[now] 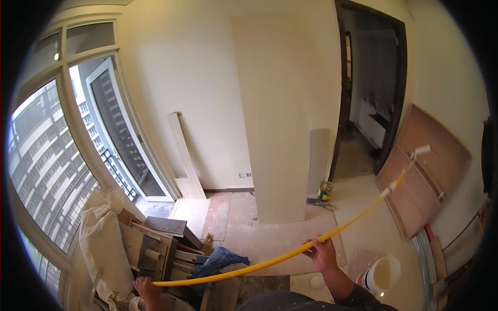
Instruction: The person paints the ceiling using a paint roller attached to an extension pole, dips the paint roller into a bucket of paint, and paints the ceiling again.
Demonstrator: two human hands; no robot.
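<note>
A long yellow pole point(259, 266) runs across the lower view, rising toward the right. It carries a paint roller point(422, 150) with a white sleeve at its far end. My left hand point(148, 290) is closed around the near left end of the pole. Farther along, my right hand point(323, 255) grips the pole, its fingers partly hidden. The roller shows in front of a large reddish-brown board point(423, 207) leaning against the right wall; whether they touch I cannot tell. Below and right of my right hand stands a white bucket point(370, 277).
Tall pale panel point(272, 119) stands against the far wall, with a yellow-green can point(325, 191) nearby. At left, a full sack point(104, 243), stacked wood pieces point(148, 249) and blue plastic point(220, 259) lie by the windows. A dark-framed doorway point(363, 93) opens at the back right.
</note>
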